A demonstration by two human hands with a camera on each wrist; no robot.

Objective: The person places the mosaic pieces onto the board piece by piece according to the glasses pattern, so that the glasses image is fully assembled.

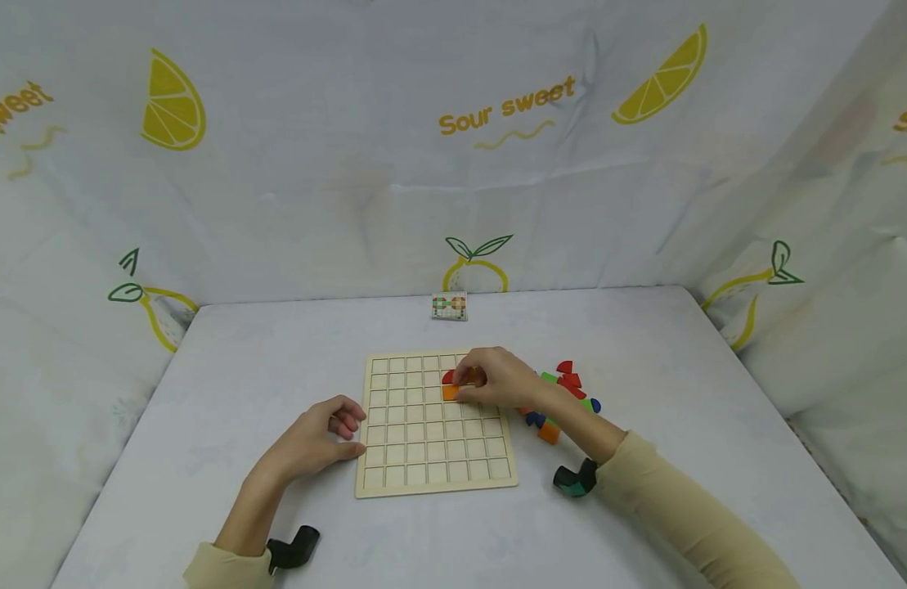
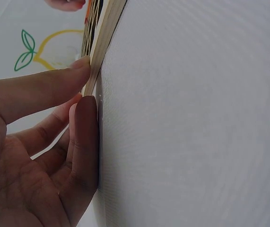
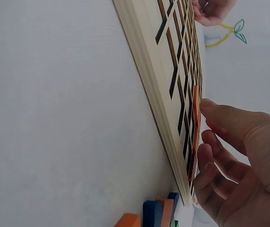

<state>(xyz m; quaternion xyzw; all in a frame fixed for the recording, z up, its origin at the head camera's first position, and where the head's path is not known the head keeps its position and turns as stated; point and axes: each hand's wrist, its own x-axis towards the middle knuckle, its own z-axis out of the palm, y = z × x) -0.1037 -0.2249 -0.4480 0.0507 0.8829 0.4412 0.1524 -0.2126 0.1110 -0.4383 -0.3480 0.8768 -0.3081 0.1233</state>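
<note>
the left hand [image 1: 313, 438] rests at the left edge of the square, pale wooden grid board [image 1: 405, 454], which lies flat on the white table [image 1: 291, 352]. its thumb and fingers are spread apart and loosely bent, tips against the edge. caution: if this contact slackens, the board may slide or turn under a push from the right.

toward the board's upper right, a rounded red piece [image 1: 448, 377] lies just beyond a flat orange square piece [image 1: 451, 393]. past the far edge lies a small card printed with a coloured pattern [image 1: 449, 307].

the right hand [image 1: 497, 378] is over the board, fingers bent, thumb at the orange square piece. whether it grips a piece cannot be told; the hand hides the cells beneath. caution: a sideways brush could displace either piece.

right of the board, loose red, green, blue and orange pieces [image 1: 571, 388] lie clustered, partly hidden by the right forearm. caution: a lowered forearm could scatter them.
</note>
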